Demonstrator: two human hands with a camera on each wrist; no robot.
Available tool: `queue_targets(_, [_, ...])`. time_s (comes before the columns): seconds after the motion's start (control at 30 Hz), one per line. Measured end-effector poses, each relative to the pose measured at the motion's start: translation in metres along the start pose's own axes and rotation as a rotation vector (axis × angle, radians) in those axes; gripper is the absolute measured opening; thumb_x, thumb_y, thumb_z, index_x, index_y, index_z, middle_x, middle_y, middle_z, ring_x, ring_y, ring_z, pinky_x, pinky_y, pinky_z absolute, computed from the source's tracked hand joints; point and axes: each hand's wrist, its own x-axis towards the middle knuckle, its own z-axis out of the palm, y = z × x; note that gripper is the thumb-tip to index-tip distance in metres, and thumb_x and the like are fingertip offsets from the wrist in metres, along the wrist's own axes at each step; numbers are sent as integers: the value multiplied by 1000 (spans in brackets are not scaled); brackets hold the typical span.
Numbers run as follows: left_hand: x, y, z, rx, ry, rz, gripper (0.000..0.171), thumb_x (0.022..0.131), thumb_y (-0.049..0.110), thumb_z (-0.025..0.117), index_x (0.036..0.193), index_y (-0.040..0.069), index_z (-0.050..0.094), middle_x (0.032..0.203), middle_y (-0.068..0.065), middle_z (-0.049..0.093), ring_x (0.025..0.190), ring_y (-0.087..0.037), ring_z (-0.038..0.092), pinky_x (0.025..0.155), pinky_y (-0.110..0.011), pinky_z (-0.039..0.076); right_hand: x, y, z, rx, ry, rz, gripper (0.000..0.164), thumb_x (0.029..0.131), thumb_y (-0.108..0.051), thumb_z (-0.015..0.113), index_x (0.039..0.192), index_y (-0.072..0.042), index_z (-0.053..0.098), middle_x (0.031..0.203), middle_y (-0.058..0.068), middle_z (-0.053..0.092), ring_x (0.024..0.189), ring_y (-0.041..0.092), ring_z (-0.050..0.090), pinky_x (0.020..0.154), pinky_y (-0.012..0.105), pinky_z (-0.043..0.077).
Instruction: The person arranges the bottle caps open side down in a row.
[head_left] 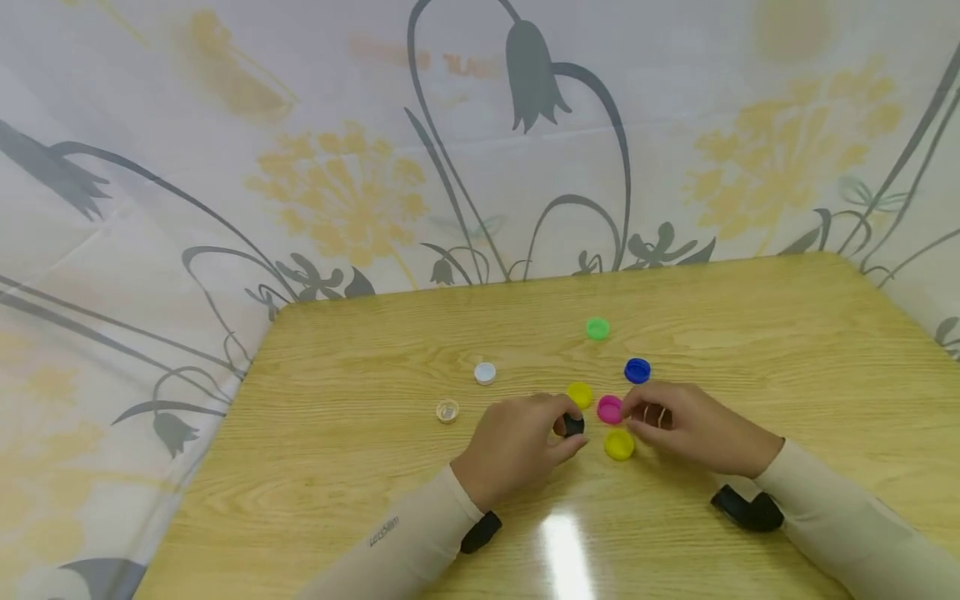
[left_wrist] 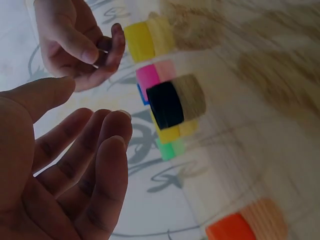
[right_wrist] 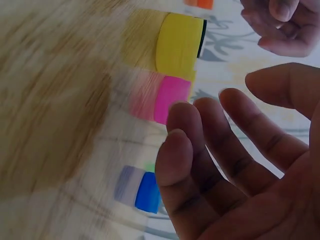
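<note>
While the head view makes the left hand (head_left: 517, 442) seem to ring the black cap (head_left: 574, 426), the left wrist view shows thumb and fingers parted, a gap before the cap. Squat, round and smooth-sided, it rests on the wooden table (head_left: 337, 467). From it in the head view, the near yellow cap (head_left: 619, 445) lies at four o'clock. The pink cap (head_left: 610, 409), hollow-faced from above, plain-walled from the right wrist, sits at two, beside the right hand (head_left: 686, 427); that hand's fingers bend loosely, apart from its thumb, contact uncertain. The far yellow cap (head_left: 579, 395) is at twelve, the blue cap (head_left: 637, 371) at two, farther out.
</note>
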Motion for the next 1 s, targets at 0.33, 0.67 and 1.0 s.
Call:
queue_targets(0.33, [14,10,18,-43,-117,-31,26,94,36,70,112,18,72,74,12,61,60,2,49,54,-12,38,-1,15,2,25,-117,-22,20,91,-15,73,109,-14,65,86,-9,60,74,0,54,64,21,50])
queue_targets(0.67, [18,14,24,8,-173,-51,32,94,40,69,117,18,69,60,14,49,54,-1,44,49,-15,34,-1,17,4,41,-157,1,26,87,-19,78,108,-14,64,85,-5,58,68,-1,50,60,21,48])
queue_targets(1.0, [20,17,29,102,-157,-15,27,94,38,69,113,18,71,61,13,49,56,-1,42,47,-16,30,-1,18,8,-24,-116,-26,24,86,-19,79,105,-15,64,81,-9,56,68,-2,48,59,19,46])
